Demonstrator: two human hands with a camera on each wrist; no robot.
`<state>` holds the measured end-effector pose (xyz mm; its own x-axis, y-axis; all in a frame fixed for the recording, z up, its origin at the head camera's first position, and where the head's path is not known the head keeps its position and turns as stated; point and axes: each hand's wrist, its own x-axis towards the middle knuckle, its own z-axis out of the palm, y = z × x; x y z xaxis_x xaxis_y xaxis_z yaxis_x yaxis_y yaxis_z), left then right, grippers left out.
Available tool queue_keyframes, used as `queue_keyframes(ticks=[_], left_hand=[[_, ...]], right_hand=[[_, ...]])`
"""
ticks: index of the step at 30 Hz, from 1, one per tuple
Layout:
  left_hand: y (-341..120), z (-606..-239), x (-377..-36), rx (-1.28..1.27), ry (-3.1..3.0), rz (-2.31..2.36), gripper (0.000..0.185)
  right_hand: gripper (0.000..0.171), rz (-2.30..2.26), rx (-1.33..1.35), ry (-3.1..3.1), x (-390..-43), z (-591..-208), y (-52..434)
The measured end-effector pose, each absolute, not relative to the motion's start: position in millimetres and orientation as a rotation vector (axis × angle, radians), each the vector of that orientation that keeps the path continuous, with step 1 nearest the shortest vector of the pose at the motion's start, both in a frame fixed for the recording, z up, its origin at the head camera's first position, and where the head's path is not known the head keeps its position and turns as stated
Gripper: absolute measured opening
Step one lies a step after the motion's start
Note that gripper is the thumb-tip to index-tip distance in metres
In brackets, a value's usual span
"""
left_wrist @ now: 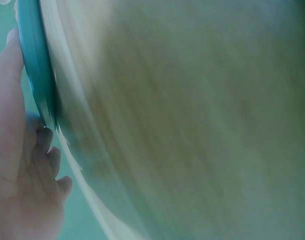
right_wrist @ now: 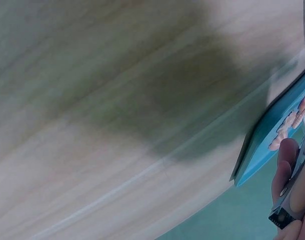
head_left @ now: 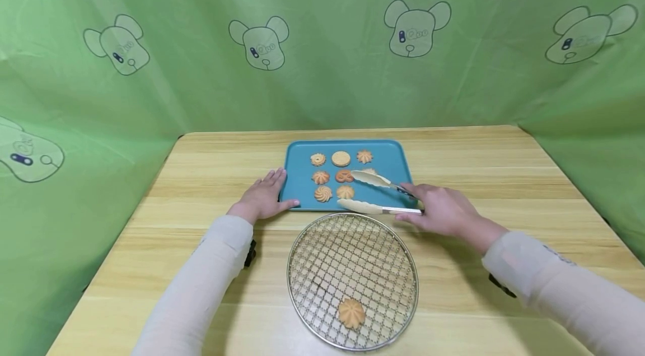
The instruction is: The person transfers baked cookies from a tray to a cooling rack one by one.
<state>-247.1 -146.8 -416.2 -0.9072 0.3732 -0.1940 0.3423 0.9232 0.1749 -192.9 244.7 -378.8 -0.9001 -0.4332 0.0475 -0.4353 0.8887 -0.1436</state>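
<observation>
My left hand (head_left: 262, 197) rests at the left edge of a blue tray (head_left: 302, 149), fingers extended and thumb along the near rim; the left wrist view has this hand (left_wrist: 22, 165) beside the tray's side (left_wrist: 35, 60). With my right hand (head_left: 443, 209) I grip metal tongs (head_left: 363, 206) with cream tips. Their arms are spread over the tray's near right part, around a pretzel-shaped cookie (head_left: 344, 176) and a flower-shaped cookie (head_left: 345, 192), with nothing pinched. Another cookie (head_left: 369, 172) is partly hidden behind the upper tip. In the right wrist view the tongs' handle (right_wrist: 292, 192) lies in my fingers.
Several other cookies lie in rows on the tray, among them a round one (head_left: 341, 158) and a swirled one (head_left: 323, 194). Nearer stands a round wire rack (head_left: 353, 261) bearing one flower-shaped cookie (head_left: 351, 313). Green cloth (head_left: 332, 93) surrounds the wooden table (head_left: 227, 160).
</observation>
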Motion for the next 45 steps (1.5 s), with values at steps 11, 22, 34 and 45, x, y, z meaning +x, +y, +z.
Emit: queue_keyframes(ticks=[11,22,34,45], left_hand=[[-148,-417,-248,0.536,2.855,0.205,0.092],[-147,-417,-247,0.531,2.852,0.213,0.092],[-146,-417,-247,0.532,2.852,0.204,0.092],[-147,-419,-248,0.545,2.868,0.208,0.092]], right_hand=[[0.074,0.198,0.726,-3.045,-200,-374,244],[0.074,0.142,0.812,-3.053,-212,-369,241],[0.075,0.095,0.843,-3.051,-217,-368,239],[0.071,0.074,0.855,-3.057,-217,-364,235]])
